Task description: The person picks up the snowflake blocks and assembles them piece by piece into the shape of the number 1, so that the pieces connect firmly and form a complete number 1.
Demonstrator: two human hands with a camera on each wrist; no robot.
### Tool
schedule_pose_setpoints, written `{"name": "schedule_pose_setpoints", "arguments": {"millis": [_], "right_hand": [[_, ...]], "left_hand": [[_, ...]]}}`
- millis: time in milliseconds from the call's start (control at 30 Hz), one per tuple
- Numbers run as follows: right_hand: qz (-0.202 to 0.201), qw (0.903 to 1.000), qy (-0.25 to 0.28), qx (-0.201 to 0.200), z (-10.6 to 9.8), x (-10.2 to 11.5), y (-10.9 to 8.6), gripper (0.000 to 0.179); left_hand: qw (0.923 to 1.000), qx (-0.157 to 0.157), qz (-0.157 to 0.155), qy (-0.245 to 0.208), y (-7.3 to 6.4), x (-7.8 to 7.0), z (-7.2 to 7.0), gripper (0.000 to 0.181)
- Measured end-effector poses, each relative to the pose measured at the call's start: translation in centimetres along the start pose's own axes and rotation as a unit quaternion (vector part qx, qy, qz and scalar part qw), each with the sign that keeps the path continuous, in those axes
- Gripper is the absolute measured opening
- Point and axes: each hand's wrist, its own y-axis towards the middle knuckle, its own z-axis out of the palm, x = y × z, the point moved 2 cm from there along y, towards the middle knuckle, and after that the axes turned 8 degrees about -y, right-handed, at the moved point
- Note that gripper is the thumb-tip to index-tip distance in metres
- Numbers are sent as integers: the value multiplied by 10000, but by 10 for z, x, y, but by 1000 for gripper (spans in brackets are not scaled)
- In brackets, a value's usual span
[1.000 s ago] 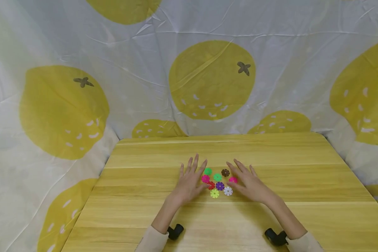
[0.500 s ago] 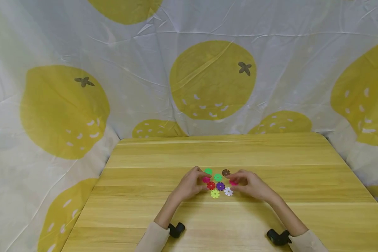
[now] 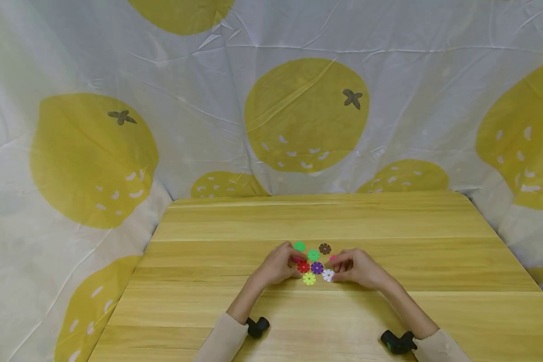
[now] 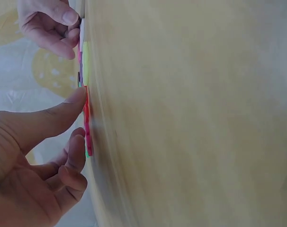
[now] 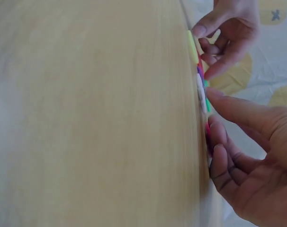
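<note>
Several small, notched plastic snowflake discs lie flat in a cluster on the wooden table. My left hand point(image 3: 277, 265) is at the cluster's left side. Its thumb is by the red disc point(image 3: 303, 267), and its bent fingers partly cover a pink disc point(image 3: 298, 259). My right hand point(image 3: 361, 268) is at the right side, thumb by the white disc point(image 3: 328, 275), fingers over another pink disc point(image 3: 333, 258). Thumb and fingers stand apart on both hands, with no disc lifted. A purple disc point(image 3: 317, 268) and a yellow disc point(image 3: 309, 279) lie between the hands.
Two green discs, one of them nearer the middle point(image 3: 313, 255), and a brown disc point(image 3: 325, 249) lie farther back. Black wrist devices point(image 3: 258, 327) hang under both forearms. Behind the wooden table point(image 3: 235, 216) hangs a lemon-print cloth point(image 3: 199, 110).
Both hands have gone from outstretched fingers to bent ones and drawn in closer to the discs. The left moved slightly right, the right slightly nearer the white disc. The discs stay put.
</note>
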Motion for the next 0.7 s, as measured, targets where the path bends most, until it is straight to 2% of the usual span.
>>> {"name": "schedule_pose_setpoints", "arguments": {"millis": [200,500,700], "right_hand": [[49,10000,-6,-19,1,-1,1,28],[4,9997,-222,-63,4,-4,2,24],[65,9995,-304,-63,4,-4,2,22]], "left_hand": [[10000,8,-37,-34,2,0,0,36],[9993,87,-248,-279,2,0,1,24],[9998,147,-97,-137,1,0,1,27]]}}
